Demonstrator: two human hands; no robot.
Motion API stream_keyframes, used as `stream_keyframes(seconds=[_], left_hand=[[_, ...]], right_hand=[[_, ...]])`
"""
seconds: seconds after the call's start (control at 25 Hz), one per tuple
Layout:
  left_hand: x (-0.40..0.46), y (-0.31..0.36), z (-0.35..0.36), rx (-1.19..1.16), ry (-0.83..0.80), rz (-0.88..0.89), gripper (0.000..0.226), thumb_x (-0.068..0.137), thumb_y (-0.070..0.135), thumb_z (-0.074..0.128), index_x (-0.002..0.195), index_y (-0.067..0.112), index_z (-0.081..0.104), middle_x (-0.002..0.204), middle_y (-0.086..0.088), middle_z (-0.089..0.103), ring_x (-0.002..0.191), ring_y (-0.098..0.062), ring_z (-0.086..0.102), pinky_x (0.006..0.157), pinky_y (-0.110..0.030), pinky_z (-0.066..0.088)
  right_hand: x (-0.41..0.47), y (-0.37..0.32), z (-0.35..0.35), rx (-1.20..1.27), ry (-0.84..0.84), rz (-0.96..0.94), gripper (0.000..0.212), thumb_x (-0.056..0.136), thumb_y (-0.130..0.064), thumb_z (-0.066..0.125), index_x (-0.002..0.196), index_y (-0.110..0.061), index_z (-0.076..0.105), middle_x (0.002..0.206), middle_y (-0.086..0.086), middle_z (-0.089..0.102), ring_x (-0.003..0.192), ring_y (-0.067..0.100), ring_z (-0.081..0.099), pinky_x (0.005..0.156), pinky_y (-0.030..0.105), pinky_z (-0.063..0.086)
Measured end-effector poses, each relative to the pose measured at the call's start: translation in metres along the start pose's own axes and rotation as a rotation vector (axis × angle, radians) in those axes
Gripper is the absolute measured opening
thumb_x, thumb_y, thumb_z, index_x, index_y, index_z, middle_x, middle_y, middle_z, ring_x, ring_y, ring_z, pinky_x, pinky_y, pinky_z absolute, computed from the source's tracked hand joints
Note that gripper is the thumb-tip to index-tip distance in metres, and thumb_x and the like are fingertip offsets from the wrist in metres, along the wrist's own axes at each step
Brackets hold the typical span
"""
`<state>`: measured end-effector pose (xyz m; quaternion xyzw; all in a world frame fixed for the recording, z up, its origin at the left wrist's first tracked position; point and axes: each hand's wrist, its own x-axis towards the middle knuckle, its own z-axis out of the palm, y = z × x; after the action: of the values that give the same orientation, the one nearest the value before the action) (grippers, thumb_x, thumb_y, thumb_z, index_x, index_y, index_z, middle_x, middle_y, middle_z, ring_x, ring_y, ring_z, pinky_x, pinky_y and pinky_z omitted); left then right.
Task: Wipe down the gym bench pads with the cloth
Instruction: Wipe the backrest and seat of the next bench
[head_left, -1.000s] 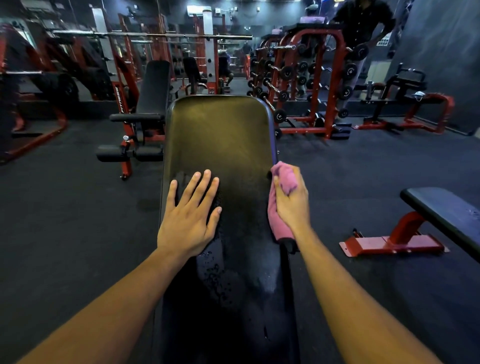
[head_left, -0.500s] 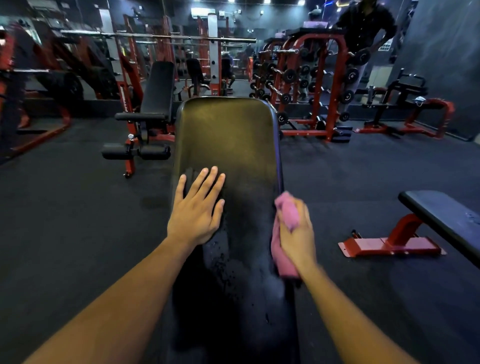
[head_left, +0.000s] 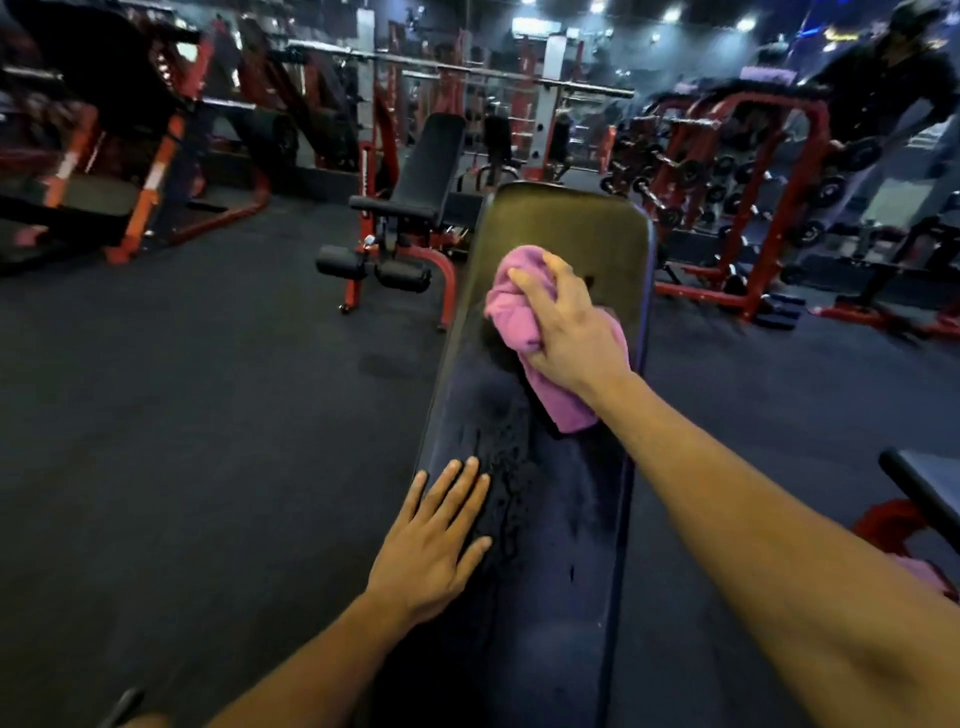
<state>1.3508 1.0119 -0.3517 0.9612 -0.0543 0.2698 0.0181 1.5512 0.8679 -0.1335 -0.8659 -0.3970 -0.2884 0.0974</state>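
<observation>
Two hands on this bench: right hand (head_left: 574, 332) is gripping the pink cloth (head_left: 524, 306) bunched up and pressing it on the far part of the pad (head_left: 561, 519), left hand (head_left: 434, 540) is lying flat, fingers straight, on the pad's near left edge. The pad is running lengthwise straight away from me, so I'm guessing the next stroke is coming back toward me along it. Droplets (spray, I think) are sitting mid-pad, just right of my left fingers, between cloth and me. Right hand's already nearer the far end.
</observation>
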Motion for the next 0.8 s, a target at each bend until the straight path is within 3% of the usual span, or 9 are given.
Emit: stream_keyframes(seconds=[0.08,0.2,0.28,0.44,0.56,0.68,0.8], left_hand=[[0.004,0.001,-0.002,0.018,-0.025,-0.002,0.070,0.107,0.054,0.034,0.165,0.016,0.024,0.175,-0.002,0.011,0.161,-0.022,0.010,0.125,-0.052,0.018],[-0.001,-0.001,0.005,0.027,-0.023,0.019,0.071,0.107,0.052,0.035,0.166,0.015,0.021,0.175,-0.005,0.010,0.161,-0.025,0.008,0.126,-0.054,0.016],[0.000,-0.004,0.007,0.029,-0.015,0.032,0.071,0.107,0.050,0.037,0.165,0.014,0.021,0.175,-0.006,0.010,0.161,-0.026,0.008,0.126,-0.055,0.016],[-0.001,-0.003,0.008,0.004,0.003,0.047,0.071,0.105,0.047,0.042,0.165,0.013,0.024,0.174,-0.007,0.013,0.161,-0.027,0.010,0.125,-0.057,0.021],[0.000,-0.002,0.005,-0.030,0.021,0.048,0.073,0.104,0.050,0.044,0.164,0.012,0.025,0.174,-0.008,0.014,0.161,-0.027,0.011,0.125,-0.058,0.023],[0.000,-0.002,0.007,-0.047,0.018,0.033,0.077,0.104,0.053,0.045,0.165,0.013,0.023,0.174,-0.008,0.013,0.161,-0.027,0.010,0.126,-0.058,0.022],[0.000,-0.003,0.008,-0.043,0.022,0.046,0.077,0.104,0.054,0.044,0.165,0.014,0.020,0.174,-0.006,0.011,0.161,-0.026,0.009,0.126,-0.057,0.021]], right_hand=[[0.018,-0.002,0.025,-0.172,-0.099,-0.058,0.083,0.072,-0.036,0.072,0.150,-0.019,0.047,0.157,0.022,0.039,0.140,0.047,0.040,0.113,0.067,0.032],[0.032,0.000,0.046,-0.252,-0.161,0.053,0.082,0.073,-0.050,0.057,0.151,-0.025,0.045,0.161,0.014,0.036,0.147,0.043,0.033,0.116,0.073,0.017],[0.040,-0.018,0.051,-0.201,-0.151,0.075,0.080,0.073,-0.046,0.055,0.149,-0.026,0.048,0.161,0.012,0.037,0.148,0.041,0.032,0.118,0.069,0.018],[-0.012,-0.053,0.064,-0.128,-0.167,-0.281,0.073,0.070,-0.035,0.061,0.142,-0.027,0.054,0.159,0.006,0.042,0.148,0.035,0.034,0.121,0.060,0.020],[-0.052,-0.014,0.048,-0.135,-0.212,-0.425,0.075,0.074,-0.030,0.060,0.148,-0.028,0.050,0.163,0.004,0.038,0.151,0.031,0.031,0.123,0.055,0.020],[-0.018,0.019,0.042,-0.170,-0.148,-0.297,0.070,0.079,-0.030,0.059,0.148,-0.026,0.050,0.160,0.006,0.042,0.148,0.032,0.036,0.120,0.056,0.023],[0.041,0.002,0.049,-0.175,-0.109,-0.168,0.072,0.073,-0.032,0.062,0.144,-0.028,0.051,0.157,0.003,0.044,0.147,0.034,0.036,0.120,0.056,0.023]])
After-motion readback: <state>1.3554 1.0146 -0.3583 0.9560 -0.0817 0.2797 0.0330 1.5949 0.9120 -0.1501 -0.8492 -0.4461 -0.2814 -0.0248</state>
